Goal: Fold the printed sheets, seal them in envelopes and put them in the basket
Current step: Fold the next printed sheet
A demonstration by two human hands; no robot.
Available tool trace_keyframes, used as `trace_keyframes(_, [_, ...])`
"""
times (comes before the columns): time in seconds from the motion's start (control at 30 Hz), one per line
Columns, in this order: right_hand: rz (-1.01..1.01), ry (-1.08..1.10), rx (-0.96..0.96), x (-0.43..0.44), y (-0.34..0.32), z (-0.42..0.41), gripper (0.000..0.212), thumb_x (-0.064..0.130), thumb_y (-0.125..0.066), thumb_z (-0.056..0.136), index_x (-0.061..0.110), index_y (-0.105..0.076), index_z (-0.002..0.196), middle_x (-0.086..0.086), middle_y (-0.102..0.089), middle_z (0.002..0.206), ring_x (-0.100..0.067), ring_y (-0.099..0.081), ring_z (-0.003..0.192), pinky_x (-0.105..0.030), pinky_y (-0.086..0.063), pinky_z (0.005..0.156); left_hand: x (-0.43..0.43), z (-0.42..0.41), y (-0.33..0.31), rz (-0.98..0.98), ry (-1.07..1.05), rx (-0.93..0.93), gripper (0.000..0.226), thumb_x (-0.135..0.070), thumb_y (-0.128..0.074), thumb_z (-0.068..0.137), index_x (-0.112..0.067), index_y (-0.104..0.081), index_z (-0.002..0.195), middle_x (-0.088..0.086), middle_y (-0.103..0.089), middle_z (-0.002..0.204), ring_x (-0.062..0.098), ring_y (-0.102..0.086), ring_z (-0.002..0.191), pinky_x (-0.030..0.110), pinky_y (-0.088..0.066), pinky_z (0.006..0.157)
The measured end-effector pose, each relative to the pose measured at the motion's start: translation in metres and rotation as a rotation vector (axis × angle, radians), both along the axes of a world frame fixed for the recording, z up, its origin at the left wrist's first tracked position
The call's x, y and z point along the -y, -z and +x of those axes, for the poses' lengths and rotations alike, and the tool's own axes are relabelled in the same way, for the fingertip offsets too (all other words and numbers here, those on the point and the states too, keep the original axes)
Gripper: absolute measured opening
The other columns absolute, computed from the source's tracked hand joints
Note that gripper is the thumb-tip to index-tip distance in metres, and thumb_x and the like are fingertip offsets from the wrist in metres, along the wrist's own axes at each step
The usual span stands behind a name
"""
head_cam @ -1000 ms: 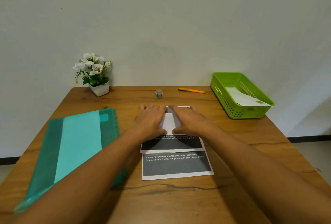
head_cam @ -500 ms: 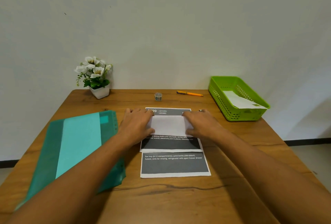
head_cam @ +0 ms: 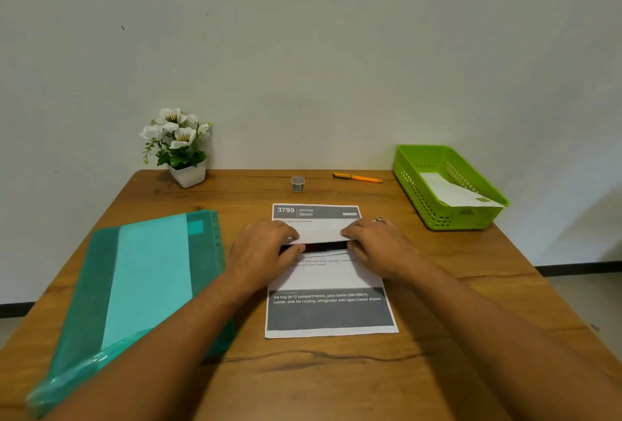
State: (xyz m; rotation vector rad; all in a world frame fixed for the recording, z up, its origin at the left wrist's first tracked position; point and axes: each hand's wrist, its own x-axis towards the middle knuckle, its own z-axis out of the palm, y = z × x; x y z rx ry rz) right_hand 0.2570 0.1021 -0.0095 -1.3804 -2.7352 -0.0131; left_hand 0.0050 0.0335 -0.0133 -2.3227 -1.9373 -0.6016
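A printed sheet (head_cam: 330, 313) headed "3799 KITCHEN" lies flat in the middle of the wooden table (head_cam: 336, 380). Across its upper part is a folded white strip of paper (head_cam: 319, 234). Its near edge is lifted, and a dark printed face shows underneath. My left hand (head_cam: 266, 249) pinches the strip's left end and my right hand (head_cam: 377, 245) pinches its right end, thumbs under and fingers on top. The green basket (head_cam: 447, 217) stands at the back right with a white envelope (head_cam: 451, 193) inside.
A teal plastic folder (head_cam: 148, 279) holding light paper lies to the left, close to my left forearm. Along the back edge by the wall are a potted white flower (head_cam: 186, 174), a small round container (head_cam: 298, 183) and an orange pen (head_cam: 358, 178).
My hands slid apart from the centre to the ends of the folded paper. Its near part then lifted and turned away from me, uncovering white text on the sheet below.
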Motion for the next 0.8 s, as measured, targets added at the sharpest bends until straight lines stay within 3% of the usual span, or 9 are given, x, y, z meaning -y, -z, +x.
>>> trace_keyframes(0.1, [-0.116, 0.023, 0.009, 0.007, 0.009, 0.002, 0.053, 0.055, -0.049, 0.1, 0.025, -0.054, 0.144, -0.002, -0.054, 0.15, -0.023, -0.048, 0.138, -0.045, -0.027, 0.117, 0.002, 0.002, 0.014, -0.053, -0.001, -0.035, 0.057, -0.072, -0.041, 0.092, -0.03, -0.074, 0.112, -0.012, -0.072, 0.113, 0.012, -0.064, 0.103, 0.039, -0.051, 0.088])
trace_keyframes(0.2, [-0.183, 0.061, -0.025, 0.011, 0.011, -0.003, 0.071, 0.067, -0.045, 0.099, 0.022, -0.043, 0.154, -0.006, -0.04, 0.162, -0.024, -0.037, 0.148, -0.048, -0.021, 0.123, -0.002, 0.007, 0.019, -0.072, 0.017, -0.039, 0.051, -0.062, -0.041, 0.098, -0.028, -0.069, 0.124, -0.006, -0.066, 0.131, 0.016, -0.058, 0.12, 0.04, -0.047, 0.098])
trace_keyframes(0.33, [-0.163, 0.075, -0.101, 0.011, 0.018, -0.018, 0.062, 0.055, -0.039, 0.106, 0.019, -0.039, 0.156, -0.008, -0.036, 0.164, -0.024, -0.031, 0.151, -0.046, -0.026, 0.122, -0.013, 0.017, 0.023, -0.218, 0.047, -0.109, 0.053, -0.045, -0.041, 0.105, -0.022, -0.042, 0.153, 0.003, -0.038, 0.162, 0.023, -0.031, 0.149, 0.044, -0.029, 0.119])
trace_keyframes(0.5, [-0.145, 0.084, -0.126, 0.014, 0.035, -0.033, 0.054, 0.038, -0.036, 0.109, 0.016, -0.035, 0.158, -0.011, -0.031, 0.166, -0.027, -0.025, 0.154, -0.047, -0.023, 0.124, -0.014, 0.022, 0.034, -0.343, 0.042, -0.147, 0.061, -0.044, -0.021, 0.11, -0.018, -0.011, 0.164, 0.001, -0.008, 0.172, 0.021, -0.004, 0.158, 0.045, -0.003, 0.126])
trace_keyframes(0.8, [-0.137, 0.04, -0.162, 0.021, 0.05, -0.065, 0.057, 0.033, -0.03, 0.111, 0.016, -0.019, 0.165, -0.004, -0.016, 0.173, -0.021, -0.011, 0.16, -0.04, -0.005, 0.13, -0.015, 0.02, 0.044, -0.323, 0.022, -0.177, 0.062, -0.045, -0.014, 0.109, -0.019, -0.005, 0.164, -0.001, -0.003, 0.172, 0.019, 0.003, 0.158, 0.045, 0.001, 0.128])
